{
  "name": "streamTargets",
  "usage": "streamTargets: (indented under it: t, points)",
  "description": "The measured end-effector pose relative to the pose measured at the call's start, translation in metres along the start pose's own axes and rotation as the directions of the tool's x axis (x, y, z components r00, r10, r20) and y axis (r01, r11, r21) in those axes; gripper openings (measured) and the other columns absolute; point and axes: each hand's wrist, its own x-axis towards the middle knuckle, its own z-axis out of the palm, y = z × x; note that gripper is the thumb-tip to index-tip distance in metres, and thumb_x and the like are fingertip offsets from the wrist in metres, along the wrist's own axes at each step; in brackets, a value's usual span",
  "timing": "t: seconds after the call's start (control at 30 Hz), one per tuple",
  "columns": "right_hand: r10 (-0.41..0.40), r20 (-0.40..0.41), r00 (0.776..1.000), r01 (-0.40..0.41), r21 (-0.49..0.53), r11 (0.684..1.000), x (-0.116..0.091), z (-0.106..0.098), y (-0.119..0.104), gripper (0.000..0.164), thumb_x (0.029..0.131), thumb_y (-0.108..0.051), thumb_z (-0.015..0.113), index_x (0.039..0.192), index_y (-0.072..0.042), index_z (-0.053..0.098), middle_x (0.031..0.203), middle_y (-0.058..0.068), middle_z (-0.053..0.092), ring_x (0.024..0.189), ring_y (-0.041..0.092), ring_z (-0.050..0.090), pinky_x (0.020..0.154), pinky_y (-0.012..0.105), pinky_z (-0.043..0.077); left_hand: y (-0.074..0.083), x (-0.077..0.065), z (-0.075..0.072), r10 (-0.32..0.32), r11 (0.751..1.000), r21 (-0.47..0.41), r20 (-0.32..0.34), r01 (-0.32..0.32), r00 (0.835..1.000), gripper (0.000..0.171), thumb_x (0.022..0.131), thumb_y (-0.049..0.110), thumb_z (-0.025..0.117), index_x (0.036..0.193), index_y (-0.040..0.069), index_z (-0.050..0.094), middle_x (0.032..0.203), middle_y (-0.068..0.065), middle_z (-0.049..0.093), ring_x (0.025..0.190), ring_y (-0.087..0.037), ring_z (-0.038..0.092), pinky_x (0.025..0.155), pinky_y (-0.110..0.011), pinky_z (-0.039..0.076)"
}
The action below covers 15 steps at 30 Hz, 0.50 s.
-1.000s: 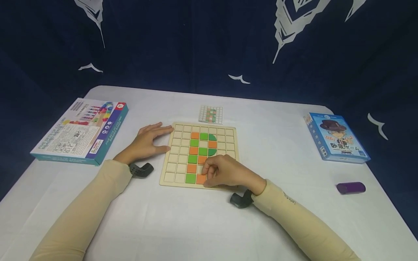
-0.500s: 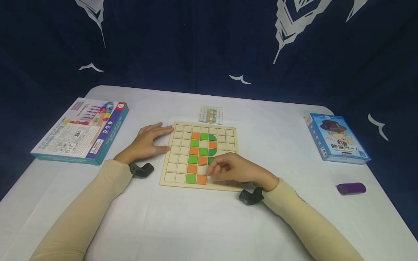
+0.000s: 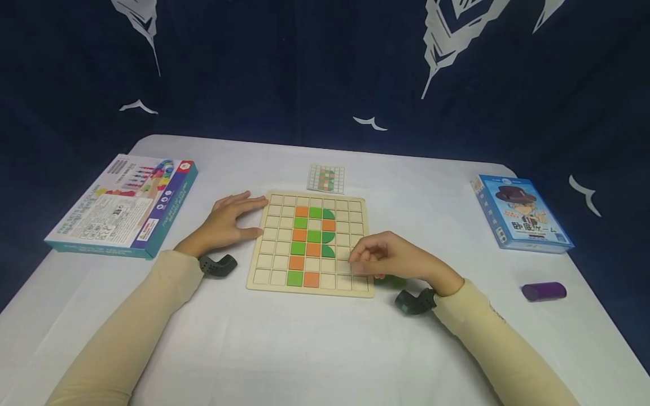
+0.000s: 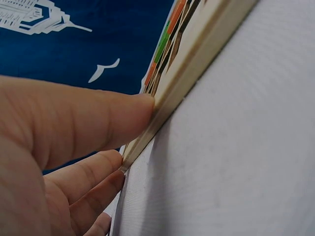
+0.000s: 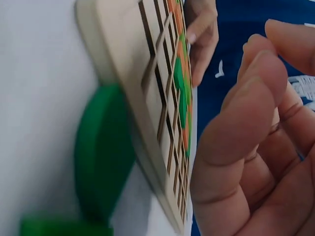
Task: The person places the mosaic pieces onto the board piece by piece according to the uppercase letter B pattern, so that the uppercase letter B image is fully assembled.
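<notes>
A wooden grid board (image 3: 263,276) lies on the table, with orange and light green square tiles (image 3: 297,248) and dark green curved-edge tiles (image 3: 328,251) in some of its cells. At its left edge, my left hand (image 3: 225,221) rests with fingers extended; in the left wrist view the thumb (image 4: 98,118) touches the board's side. My right hand (image 3: 393,256) hovers over the board's right edge, fingers loosely bent, and no tile shows between them. Below that hand, in the right wrist view, a dark green curved tile (image 5: 103,152) and a light green piece (image 5: 64,227) lie beside the board.
Behind the board lies a small card (image 3: 325,179) printed with a coloured grid pattern. A flat game box (image 3: 124,206) sits at the left. To the right are a blue box (image 3: 523,214) and a purple cylinder (image 3: 544,291). A dark patterned cloth (image 3: 244,67) hangs behind the table.
My right hand has moved right, from the board's middle to its right edge, uncovering cells and a dark green curved tile in the fourth coloured row. The left hand has stayed put.
</notes>
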Motion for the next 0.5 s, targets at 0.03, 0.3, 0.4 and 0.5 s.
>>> streamTargets:
  t: [0.03,0.3,0.4,0.5]
  points:
    - [0.006,-0.002,1.000,-0.006,-0.003,1.000,-0.002,-0.002,0.001,0.014,0.099,0.000,0.072,0.110,0.009,0.072,0.079,0.001,0.062,0.062,0.011,0.051,0.058,0.024,0.047,0.000,0.000,0.000,-0.001,1.000,-0.001,0.000,0.001,1.000,0.073,0.096,0.024,0.078,0.161,0.007,0.050,0.170,-0.013,0.044,0.165,-0.040,0.019,0.132,-0.062,0.002]
    - [0.002,-0.021,1.000,-0.003,-0.032,0.999,-0.020,-0.022,0.024,0.014,0.098,0.002,0.073,0.110,0.010,0.074,0.083,-0.003,0.064,0.066,0.006,0.052,0.061,0.018,0.047,-0.001,0.000,0.001,-0.003,1.000,-0.007,0.001,0.003,1.000,0.073,0.096,0.024,0.078,0.161,0.008,0.050,0.170,-0.012,0.044,0.165,-0.039,0.018,0.132,-0.061,0.002]
    - [-0.002,-0.026,1.000,0.001,-0.043,0.999,-0.025,-0.028,0.030,0.015,0.096,0.004,0.074,0.110,0.010,0.074,0.081,-0.004,0.062,0.066,0.005,0.050,0.061,0.017,0.044,0.000,0.000,0.000,-0.005,1.000,-0.008,0.003,0.005,1.000,0.073,0.096,0.025,0.078,0.162,0.008,0.050,0.170,-0.012,0.044,0.165,-0.039,0.018,0.132,-0.061,0.002]
    - [-0.010,-0.023,1.000,0.009,-0.035,0.999,-0.028,-0.033,0.034,0.017,0.094,0.005,0.074,0.109,0.012,0.073,0.081,-0.005,0.061,0.065,0.005,0.049,0.061,0.017,0.043,0.000,0.000,0.000,-0.006,1.000,-0.004,0.002,0.006,1.000,0.073,0.096,0.025,0.077,0.162,0.008,0.050,0.170,-0.012,0.044,0.165,-0.039,0.018,0.132,-0.061,0.002]
